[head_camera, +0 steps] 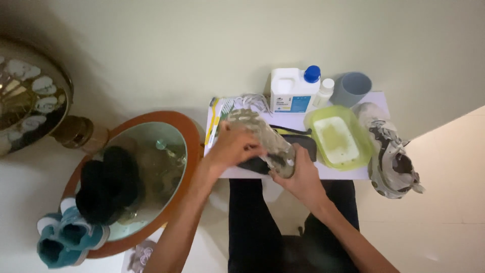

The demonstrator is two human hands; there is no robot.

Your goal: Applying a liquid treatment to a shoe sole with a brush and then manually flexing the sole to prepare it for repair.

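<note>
A: Two hands on one item. Left hand (233, 146) lies over the middle of the dirty shoe (262, 139), fingers wrapped and pressed onto its sole side. Right hand (299, 174) closes around the heel end, nearest the body. Both grips pressed shut on the shoe; no spread fingers seen.

B: Position of the shoe?

A: Held sole-up, above the near edge of the white sheet (348, 172) on the table, tilted, toe pointing away. Whether it rests on the dark case (305, 144) just under the right grip, cannot tell.

B: Neighbours of the grip?

A: Just beyond the right grip, a green tray (359, 146) with pale liquid. Farther beyond, a white jug with blue cap (294, 90), a small white bottle (326, 92), a grey cup (352, 87). Outward of the tray, the second shoe (389, 162), upright, apart from both hands. Outward of the left grip, well apart, an orange-rimmed basin (194, 136) holding dark shoes.

B: Risks?

A: Judgement only. Sole looks wet or grimy, so the heel grip could slip and drop the shoe onto the tray rim, tipping liquid over the sheet. A wide swing of the toe could knock the small bottle or the jug. Laces (251, 101) bunched beyond the toe may snag.
</note>
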